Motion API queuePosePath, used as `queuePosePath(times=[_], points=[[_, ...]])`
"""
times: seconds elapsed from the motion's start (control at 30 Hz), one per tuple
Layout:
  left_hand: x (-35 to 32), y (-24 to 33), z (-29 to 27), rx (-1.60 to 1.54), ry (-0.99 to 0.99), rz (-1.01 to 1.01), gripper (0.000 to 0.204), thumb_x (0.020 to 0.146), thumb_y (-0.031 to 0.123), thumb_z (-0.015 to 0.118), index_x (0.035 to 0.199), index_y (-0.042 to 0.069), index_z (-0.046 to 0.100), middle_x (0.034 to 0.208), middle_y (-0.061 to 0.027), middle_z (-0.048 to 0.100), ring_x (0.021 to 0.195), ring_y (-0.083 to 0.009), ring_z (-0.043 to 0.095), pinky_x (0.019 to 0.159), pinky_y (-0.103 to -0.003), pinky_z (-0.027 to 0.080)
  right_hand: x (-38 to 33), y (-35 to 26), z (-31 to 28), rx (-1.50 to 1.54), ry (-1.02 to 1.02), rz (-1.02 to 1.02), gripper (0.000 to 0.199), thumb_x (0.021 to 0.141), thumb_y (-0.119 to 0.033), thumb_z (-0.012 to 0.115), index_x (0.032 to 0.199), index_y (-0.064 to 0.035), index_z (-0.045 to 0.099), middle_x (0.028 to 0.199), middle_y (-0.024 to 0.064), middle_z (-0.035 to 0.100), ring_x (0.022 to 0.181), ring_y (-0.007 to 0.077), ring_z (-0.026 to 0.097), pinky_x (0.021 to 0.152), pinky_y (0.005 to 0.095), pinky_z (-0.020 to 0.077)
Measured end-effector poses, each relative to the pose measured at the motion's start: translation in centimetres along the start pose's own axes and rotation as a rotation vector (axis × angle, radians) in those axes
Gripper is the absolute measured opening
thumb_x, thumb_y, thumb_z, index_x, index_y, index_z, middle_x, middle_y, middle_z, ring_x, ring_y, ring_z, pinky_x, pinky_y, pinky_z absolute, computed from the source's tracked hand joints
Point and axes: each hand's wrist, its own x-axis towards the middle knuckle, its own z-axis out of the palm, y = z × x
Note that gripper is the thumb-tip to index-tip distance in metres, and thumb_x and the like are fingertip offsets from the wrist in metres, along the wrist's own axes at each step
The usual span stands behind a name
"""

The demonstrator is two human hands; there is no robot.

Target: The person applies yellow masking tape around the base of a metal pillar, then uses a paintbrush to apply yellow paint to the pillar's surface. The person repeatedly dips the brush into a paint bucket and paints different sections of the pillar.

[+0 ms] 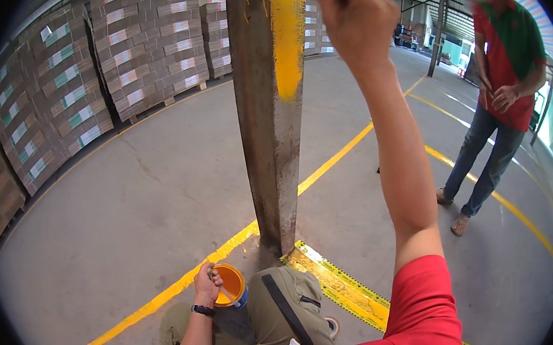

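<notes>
My left hand [207, 286], with a dark band on its wrist, is closed at the edge of an open can of yellow-orange paint [230, 275], low by my knee. A thin pale strip, perhaps the can's handle, runs from the fingers across its mouth. My raised right hand [362, 19] is closed beside the upper part of a steel column [256, 105]. What it grips is mostly cut off by the top edge; only a bit of brown shows. Wet-looking yellow paint [286, 48] covers the column's top, with drips on the left face and bare, rusty metal below.
Yellow-and-black striped tape [345, 285] borders a painted yellow strip on the floor at the column's foot. A tape roll [333, 326] lies by my knee. Another person [504, 94] stands at the right. Stacked cartons on pallets [147, 39] line the left. Yellow lines [337, 157] cross the floor.
</notes>
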Motion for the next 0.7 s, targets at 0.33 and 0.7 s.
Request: queuePosePath(times=[0.33, 0.7], points=[[-0.5, 0.1, -0.4, -0.024, -0.066, 0.006, 0.022, 0.099, 0.029, 0.063, 0.103, 0.008, 0.059, 0.072, -0.0014, 0.051, 0.056, -0.0091, 0.042, 0.048, -0.024, 0.034, -2.2, -5.0, -3.6, -0.07, -0.299, -0.449, 0.027, 0.086, -0.016, 0.082, 0.105, -0.0076, 0.064, 0.073, 0.0049, 0.058, 0.065, 0.02, 0.061, 0.054, 0.0336, 0.0495], [-2.5, 0.6, -1.3, -0.083, -0.117, -0.009, 0.02, 0.1, 0.027, 0.063, 0.1, 0.008, 0.058, 0.073, -0.0023, 0.052, 0.057, -0.0085, 0.044, 0.047, -0.023, 0.035, -2.8, -8.1, -2.7, -0.135, -0.527, -0.541, 0.035, 0.084, -0.017, 0.085, 0.107, -0.0059, 0.061, 0.073, 0.0059, 0.059, 0.066, 0.0224, 0.063, 0.057, 0.0345, 0.0522]])
